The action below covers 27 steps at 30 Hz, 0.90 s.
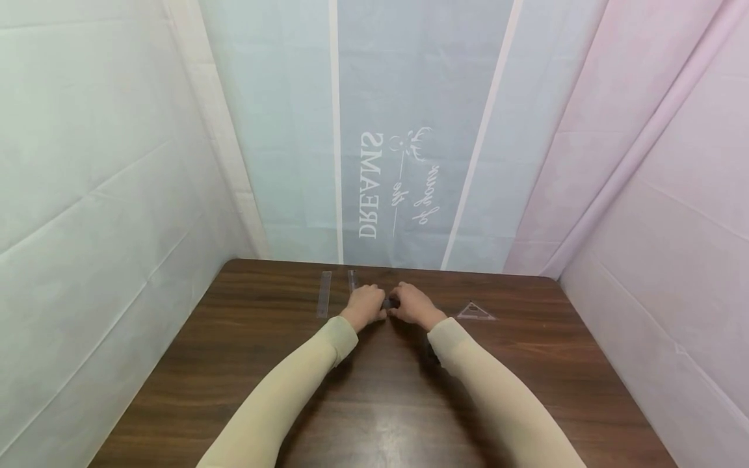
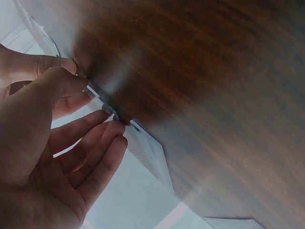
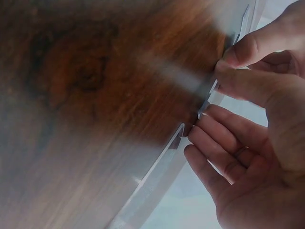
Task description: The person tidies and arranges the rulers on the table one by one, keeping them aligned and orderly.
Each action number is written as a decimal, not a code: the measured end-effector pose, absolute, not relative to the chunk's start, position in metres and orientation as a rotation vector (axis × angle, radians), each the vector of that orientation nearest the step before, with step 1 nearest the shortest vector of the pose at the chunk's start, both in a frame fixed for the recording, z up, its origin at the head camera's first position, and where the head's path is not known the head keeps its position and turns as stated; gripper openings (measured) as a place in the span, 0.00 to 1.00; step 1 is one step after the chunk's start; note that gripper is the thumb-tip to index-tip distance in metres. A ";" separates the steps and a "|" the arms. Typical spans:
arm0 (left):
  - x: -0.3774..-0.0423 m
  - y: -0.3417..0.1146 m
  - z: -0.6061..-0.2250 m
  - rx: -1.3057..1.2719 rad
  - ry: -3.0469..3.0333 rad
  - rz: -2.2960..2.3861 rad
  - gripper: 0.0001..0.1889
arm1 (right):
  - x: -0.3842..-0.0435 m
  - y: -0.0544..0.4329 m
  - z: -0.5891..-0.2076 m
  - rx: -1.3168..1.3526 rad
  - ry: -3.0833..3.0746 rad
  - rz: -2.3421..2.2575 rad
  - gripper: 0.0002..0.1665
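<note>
Both hands meet at the far middle of the dark wooden table (image 1: 386, 390). My left hand (image 1: 365, 305) and right hand (image 1: 412, 304) hold a small clear plastic piece (image 1: 390, 303) between them, just above the tabletop. In the left wrist view the left hand (image 2: 81, 90) pinches the clear plastic piece (image 2: 101, 98) by its thin edge with thumb and forefinger, while the other fingertips (image 2: 114, 126) touch it from below. In the right wrist view the right hand (image 3: 221, 71) pinches the clear plastic piece (image 3: 209, 95) the same way. What kind of piece it is stays hard to tell.
Two clear rulers (image 1: 324, 294) lie on the table left of the hands. A clear set square (image 1: 475, 312) lies to their right. Another curved clear plastic shape (image 3: 157, 171) shows below the right hand. Cloth walls (image 1: 409, 162) close in the table on three sides.
</note>
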<state>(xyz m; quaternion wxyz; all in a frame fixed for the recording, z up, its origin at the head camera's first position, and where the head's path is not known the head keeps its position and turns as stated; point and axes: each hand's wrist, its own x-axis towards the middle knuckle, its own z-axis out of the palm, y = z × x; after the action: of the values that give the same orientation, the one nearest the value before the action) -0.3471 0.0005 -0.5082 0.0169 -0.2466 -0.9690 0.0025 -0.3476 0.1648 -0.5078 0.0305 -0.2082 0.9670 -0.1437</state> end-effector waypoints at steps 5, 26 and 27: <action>-0.343 -0.002 -0.508 -0.779 -3.000 -0.017 0.13 | -0.349 0.165 -0.510 -0.634 2.975 -0.453 0.21; -0.333 -0.030 -0.512 -0.860 -2.943 -0.151 0.22 | -0.329 0.173 -0.508 -0.668 2.982 -0.645 0.25; -0.332 -0.031 -0.512 -0.870 -2.933 -0.168 0.22 | -0.328 0.174 -0.508 -0.673 2.987 -0.650 0.25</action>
<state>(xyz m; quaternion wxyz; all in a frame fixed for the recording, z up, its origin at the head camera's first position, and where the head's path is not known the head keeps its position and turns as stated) -0.3322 -0.0313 -0.5124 0.0388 -0.2837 -0.9565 -0.0548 -0.3280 0.1737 -0.5075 0.0055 -0.2151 0.9542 -0.2077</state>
